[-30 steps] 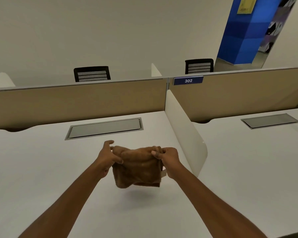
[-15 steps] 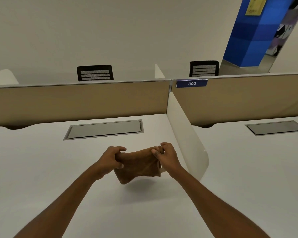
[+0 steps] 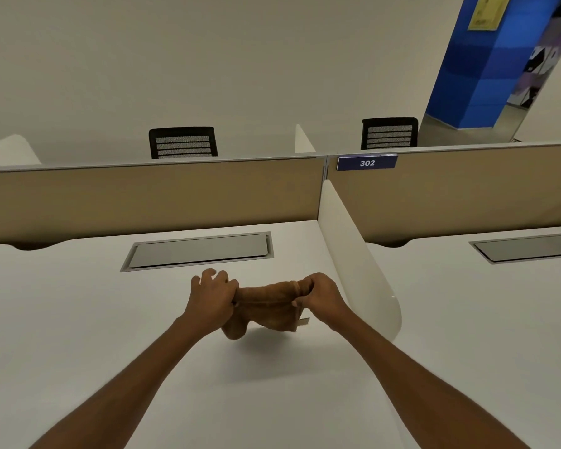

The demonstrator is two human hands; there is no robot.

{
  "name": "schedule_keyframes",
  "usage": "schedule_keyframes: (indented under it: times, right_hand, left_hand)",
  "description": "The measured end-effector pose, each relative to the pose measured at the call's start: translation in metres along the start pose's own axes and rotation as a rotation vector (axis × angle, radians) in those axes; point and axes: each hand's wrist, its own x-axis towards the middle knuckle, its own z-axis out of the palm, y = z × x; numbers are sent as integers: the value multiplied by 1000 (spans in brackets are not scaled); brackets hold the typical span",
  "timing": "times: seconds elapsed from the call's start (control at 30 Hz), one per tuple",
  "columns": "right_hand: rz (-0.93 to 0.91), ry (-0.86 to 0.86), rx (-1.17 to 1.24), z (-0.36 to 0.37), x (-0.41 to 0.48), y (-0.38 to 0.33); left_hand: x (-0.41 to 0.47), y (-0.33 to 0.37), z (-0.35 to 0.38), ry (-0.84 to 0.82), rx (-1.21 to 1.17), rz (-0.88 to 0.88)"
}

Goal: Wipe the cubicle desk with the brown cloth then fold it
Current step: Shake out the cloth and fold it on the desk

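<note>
A white desk (image 3: 78, 319) filled the view, a divider (image 3: 353, 260) at its right. Above it, 2 hands held the brown cloth (image 3: 266, 306): the left hand (image 3: 212, 294) and right hand (image 3: 321, 294) each clamped an end. Compared with 1 second before, the cloth hung shorter and bunched, suggesting folding was underway.

I see the brown cloth (image 3: 268, 307) bunched and folded over, stretched sideways above the white desk (image 3: 78, 319), its lower edge sagging toward six o'clock, a small pale tag at its right corner.
</note>
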Motion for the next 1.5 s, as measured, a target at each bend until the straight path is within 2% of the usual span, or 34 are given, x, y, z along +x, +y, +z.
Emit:
schedule_keyframes:
  times: [0.13,0.27,0.33,0.4,0.57,0.63,0.7,0.8,0.9,1.03,1.17,1.23,1.3,1.43,1.5]
  right_hand:
    - [58,33,-32,-8,17,-1]
    - [22,-91,-109,-21,40,-4]
    - [-8,-88,-222,-27,56,-8]
    - [-28,-22,-263,-33,73,-14]
    - [-113,242,-335,-49,105,-18]
    - [-207,394,-450,-45,105,-4]
    - [-305,452,-581,-31,96,21]
    - [-277,325,-771,0,71,67]
    - [-185,164,-856,25,49,106]
    - [-122,140,-830,35,43,119]
    - [-14,66,-807,39,47,110]
    - [48,3,-770,44,49,107]
    - [113,-13,-710,45,55,102]
    - [175,15,-636,42,81,97]
    - [163,-97,-592,39,94,103]
  left_hand:
    - [18,3,4,-21,-27,75]
    - [43,9,8,-64,-36,96]
    - [60,14,8,-78,-6,112]
    - [78,18,4,-47,8,128]
    - [113,20,-9,249,16,264]
    - [122,22,-3,302,15,323]
    - [124,30,20,280,19,378]
    - [100,43,73,100,71,397]
    - [61,50,127,10,-62,469]
    - [44,50,142,23,-54,382]
    - [49,47,135,-79,-95,283]
    - [48,42,132,-122,-191,273]
    - [51,40,133,-143,-298,168]
    - [75,44,135,-191,-436,-164]
    - [89,49,137,-251,-544,-276]
